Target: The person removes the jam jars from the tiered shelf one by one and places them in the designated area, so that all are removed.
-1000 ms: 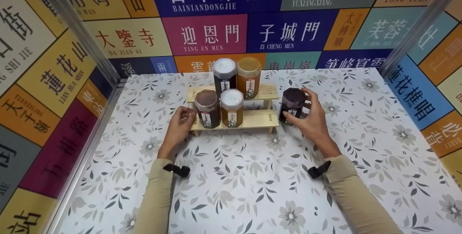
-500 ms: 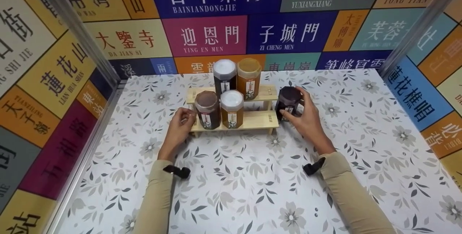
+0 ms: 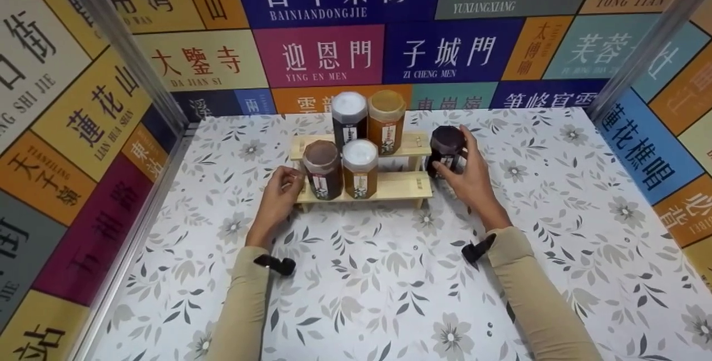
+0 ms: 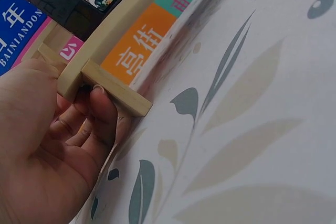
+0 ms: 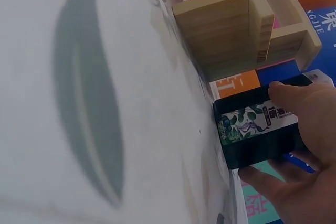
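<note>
My right hand (image 3: 473,174) grips a dark jar (image 3: 443,152) with a black lid, just off the right end of a two-step wooden stand (image 3: 403,186). Thumb and fingers lie on opposite sides of this jar, and its base is close to the patterned tabletop in the right wrist view. At the stand's other end, my left hand (image 4: 58,145) pinches the tip of the lower step between thumb and fingers. A brown-lidded jar (image 3: 322,174) and a white-lidded amber jar (image 3: 360,172) stand on that step. Behind them are a white-lidded dark jar (image 3: 349,116) and a yellow-lidded amber jar (image 3: 386,122).
Leaf-patterned white covering (image 3: 361,294) spreads over the table around the stand. Panels with large printed characters form a back wall (image 3: 322,55) and side walls close to the table's edges. A metal post (image 3: 128,55) rises at the back left corner.
My right hand has carried the dark jar left and a little toward the back, closer to the stand's right end. My left hand keeps its hold on the stand, whose jars stay in place.
</note>
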Action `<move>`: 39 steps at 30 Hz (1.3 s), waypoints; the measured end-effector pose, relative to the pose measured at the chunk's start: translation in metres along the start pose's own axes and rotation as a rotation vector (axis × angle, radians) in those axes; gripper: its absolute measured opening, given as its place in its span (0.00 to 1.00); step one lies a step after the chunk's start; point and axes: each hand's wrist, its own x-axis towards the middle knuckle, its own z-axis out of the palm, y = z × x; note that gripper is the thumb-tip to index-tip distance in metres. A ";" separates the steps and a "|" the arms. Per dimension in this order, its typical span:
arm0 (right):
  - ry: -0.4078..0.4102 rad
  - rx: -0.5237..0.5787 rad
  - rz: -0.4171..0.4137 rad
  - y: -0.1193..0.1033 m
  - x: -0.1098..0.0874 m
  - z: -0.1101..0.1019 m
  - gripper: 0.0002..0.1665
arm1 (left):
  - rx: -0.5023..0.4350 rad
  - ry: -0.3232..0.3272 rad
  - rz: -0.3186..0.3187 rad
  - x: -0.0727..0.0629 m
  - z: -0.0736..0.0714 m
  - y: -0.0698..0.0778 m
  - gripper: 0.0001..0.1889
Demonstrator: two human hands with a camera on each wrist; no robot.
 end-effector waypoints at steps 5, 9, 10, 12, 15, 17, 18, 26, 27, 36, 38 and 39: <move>0.104 0.036 0.028 -0.011 -0.001 -0.001 0.69 | 0.014 -0.012 0.011 0.001 0.000 -0.002 0.14; 0.267 0.045 -0.074 -0.034 -0.003 0.003 0.60 | 0.024 -0.017 0.012 0.000 -0.002 -0.002 0.14; 0.313 0.041 -0.118 -0.041 -0.004 0.005 0.57 | 0.023 -0.021 0.010 0.000 -0.002 -0.002 0.15; 0.394 0.048 -0.221 -0.054 -0.008 0.014 0.50 | 0.027 -0.020 0.007 0.000 -0.002 -0.002 0.16; 0.419 0.104 -0.355 -0.073 -0.017 0.033 0.43 | 0.027 -0.018 0.007 0.001 0.000 -0.002 0.17; 0.351 0.155 -0.405 -0.083 -0.024 0.047 0.42 | 0.032 -0.017 0.006 0.001 0.000 -0.002 0.17; 0.297 0.183 -0.417 -0.089 -0.027 0.054 0.43 | 0.033 -0.016 0.006 0.002 0.001 -0.002 0.17; -0.007 0.203 -0.363 -0.121 -0.037 0.092 0.46 | 0.016 -0.007 0.015 0.001 -0.002 -0.005 0.11; -0.017 0.195 -0.358 -0.123 -0.037 0.095 0.46 | 0.012 -0.006 0.014 0.001 -0.002 -0.006 0.11; -0.003 0.124 -0.329 -0.121 -0.040 0.114 0.48 | 0.004 -0.011 0.018 -0.002 -0.002 -0.004 0.12; 0.007 0.097 -0.340 -0.120 -0.042 0.114 0.49 | 0.010 -0.015 0.021 -0.002 -0.001 -0.003 0.13; 0.011 0.085 -0.343 -0.120 -0.042 0.113 0.49 | 0.013 -0.015 0.021 -0.001 0.000 -0.003 0.14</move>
